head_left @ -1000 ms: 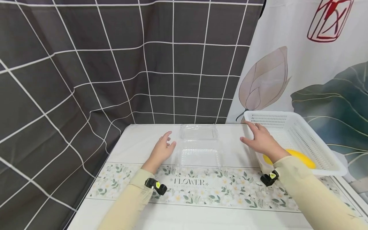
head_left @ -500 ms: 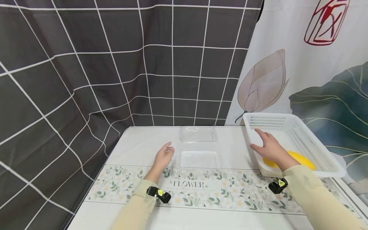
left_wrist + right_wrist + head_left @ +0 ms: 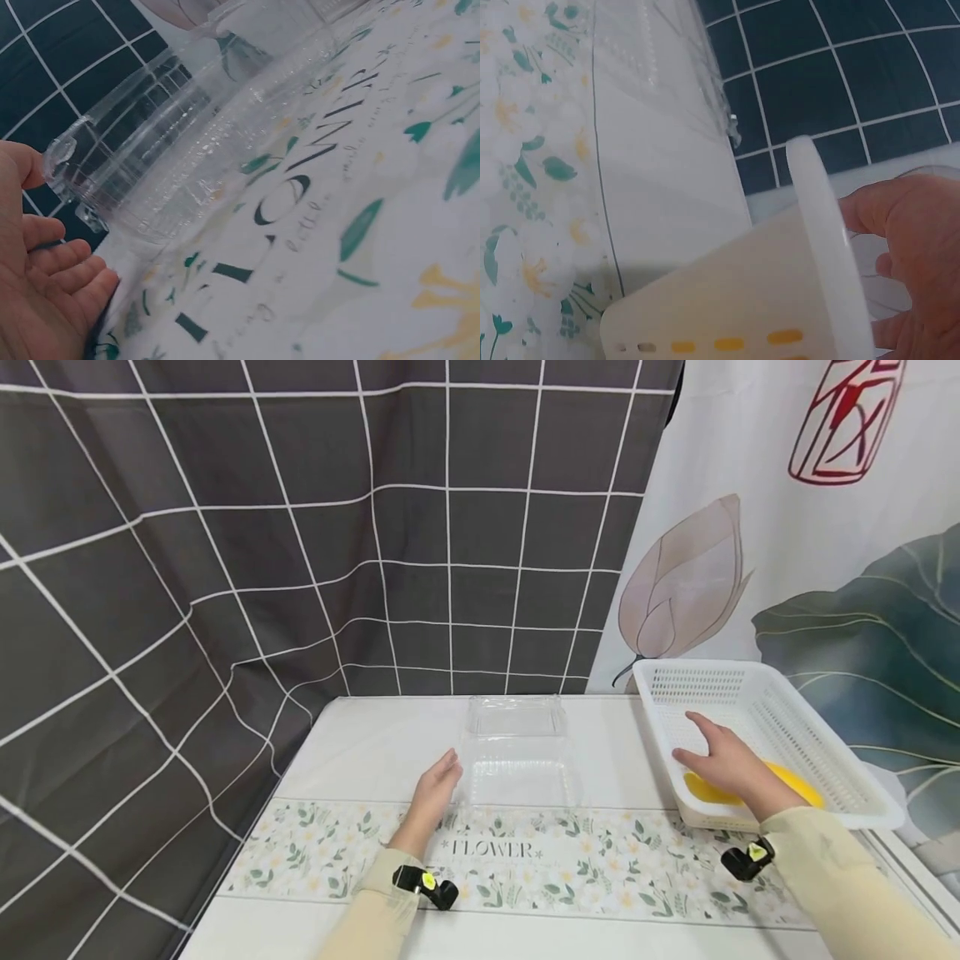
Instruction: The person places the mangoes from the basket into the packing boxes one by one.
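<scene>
Clear container (image 3: pixel 519 782), head view: placed on table (image 3: pixel 570 935), left hand (image 3: pixel 437 787) held just beside it. Right hand (image 3: pixel 731 766) is spread above yellow thing (image 3: pixel 799 783) in basket (image 3: pixel 657 718). Left wrist: fingers slightly bent, contact with container cannot be told. Right wrist: hand seen behind basket rim.

Dark gridded hanging (image 3: pixel 487 527), probably cloth.

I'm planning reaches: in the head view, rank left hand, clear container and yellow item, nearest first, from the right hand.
1. Yellow item: in the basket, under the right hand.
2. Clear container: left of the basket.
3. Left hand: farthest left.
</scene>
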